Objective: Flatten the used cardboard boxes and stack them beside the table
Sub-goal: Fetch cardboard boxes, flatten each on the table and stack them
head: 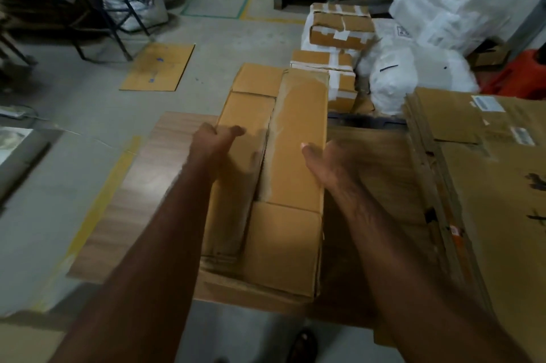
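From the head camera we see a brown cardboard box point(274, 161), flaps folded shut and streaked with old tape, lying on the wooden surface point(141, 185). Our left hand point(215, 141) clamps its left edge; our right hand point(322, 161) presses flat-fingered against its right side. Right of that grip, flattened boxes point(478, 185) carry unreadable labels.

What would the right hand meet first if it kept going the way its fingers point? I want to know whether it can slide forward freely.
Probably nothing new: the right hand already lies against the cardboard box, its fingers pointing along the box's right edge, away from the person. Depth is unclear.
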